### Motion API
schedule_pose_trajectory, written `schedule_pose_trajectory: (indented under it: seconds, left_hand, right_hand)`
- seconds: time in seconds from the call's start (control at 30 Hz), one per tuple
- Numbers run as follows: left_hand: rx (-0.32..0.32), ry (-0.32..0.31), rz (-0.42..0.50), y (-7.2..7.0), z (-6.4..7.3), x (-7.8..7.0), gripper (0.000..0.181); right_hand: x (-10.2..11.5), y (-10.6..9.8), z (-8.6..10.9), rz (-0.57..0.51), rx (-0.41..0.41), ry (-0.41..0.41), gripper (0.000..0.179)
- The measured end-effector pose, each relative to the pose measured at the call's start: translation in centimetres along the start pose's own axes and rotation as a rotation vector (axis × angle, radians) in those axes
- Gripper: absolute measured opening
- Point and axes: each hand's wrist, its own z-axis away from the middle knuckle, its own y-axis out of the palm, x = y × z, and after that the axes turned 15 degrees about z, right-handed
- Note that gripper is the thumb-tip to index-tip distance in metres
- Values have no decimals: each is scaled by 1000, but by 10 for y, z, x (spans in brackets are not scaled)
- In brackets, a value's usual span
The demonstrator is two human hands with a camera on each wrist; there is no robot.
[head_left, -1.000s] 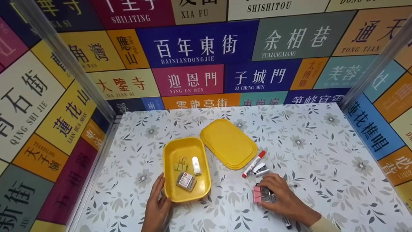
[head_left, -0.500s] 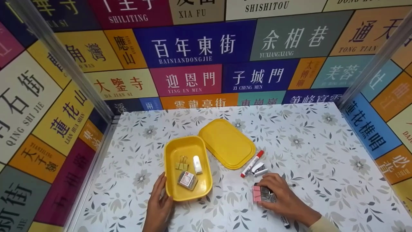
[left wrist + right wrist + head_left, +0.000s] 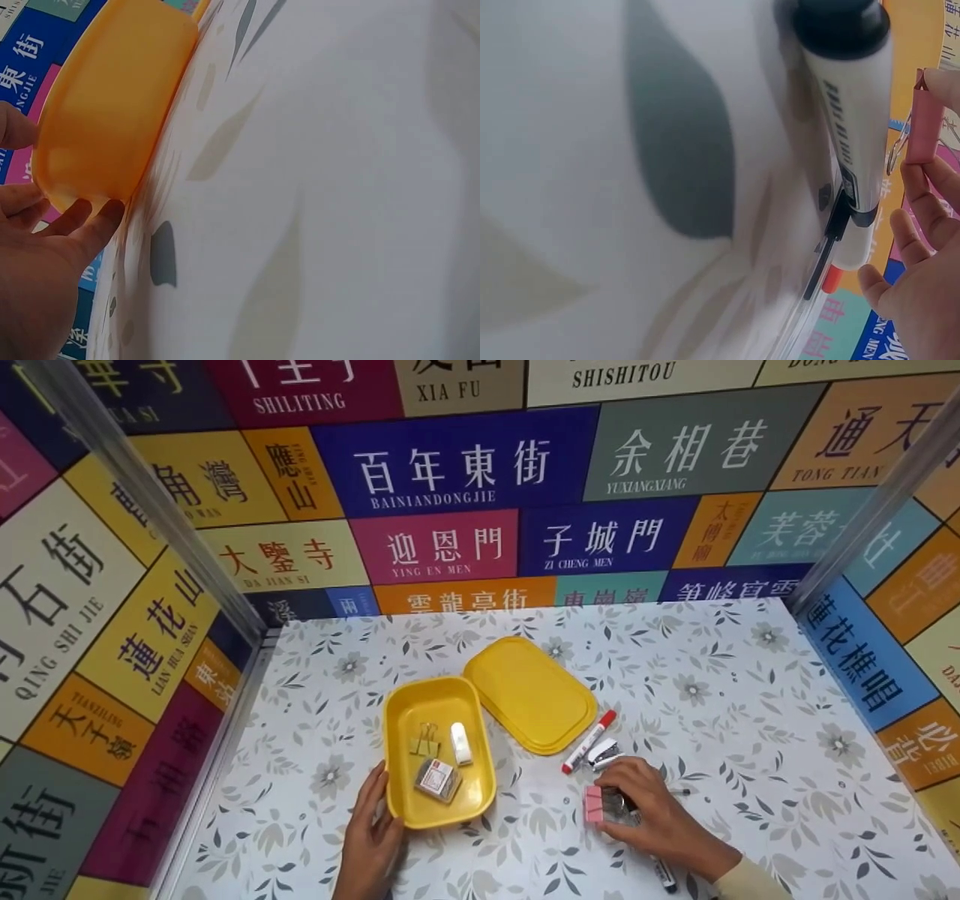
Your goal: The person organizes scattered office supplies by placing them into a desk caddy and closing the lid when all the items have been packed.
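My left hand [image 3: 371,829] holds the near left corner of an open yellow plastic box [image 3: 480,802], thumb and fingers against its walls. In the left wrist view several fingertips touch the box [image 3: 112,97] near its lower end. Inside lie a gold binder clip [image 3: 425,746], a slim white object [image 3: 460,742] and a small labelled box of staples or clips [image 3: 437,778]. My right hand [image 3: 649,810] pinches a pink binder clip [image 3: 593,804]. The right wrist view shows this pink clip [image 3: 926,124] between thumb and finger, its wire handles spread to the sides.
A yellow lid [image 3: 531,694] lies behind the box. Right of it are a red marker [image 3: 589,742] and a small white-and-black stapler [image 3: 604,754]. A black-capped marker [image 3: 664,876] lies beneath my right hand, beside a thin black pen [image 3: 826,259]. Patterned walls surround the table.
The yellow box has shifted slightly right with my left hand on it. My right hand has moved a little left and away from me, carrying the pink binder clip.
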Motion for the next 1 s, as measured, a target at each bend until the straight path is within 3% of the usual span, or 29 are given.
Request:
schedule_pose_trajectory:
  seconds: [0.27, 0.53, 0.8, 1.0]
  left_hand:
    - [2, 14, 24, 0, 0, 0, 77]
    - [-16, -20, 6, 1, -1, -1, 78]
    - [-2, 17, 39, 1, 1, 1, 78]
    - [-2, 5, 43, 0, 0, 1, 78]
  right_hand:
    - [0, 2, -6, -3, -15, -15, 56]
    - [1, 4, -11, -4, -6, -13, 57]
    - [3, 5, -15, -10, -40, -47, 58]
    - [3, 6, -18, -7, -73, -88, 58]
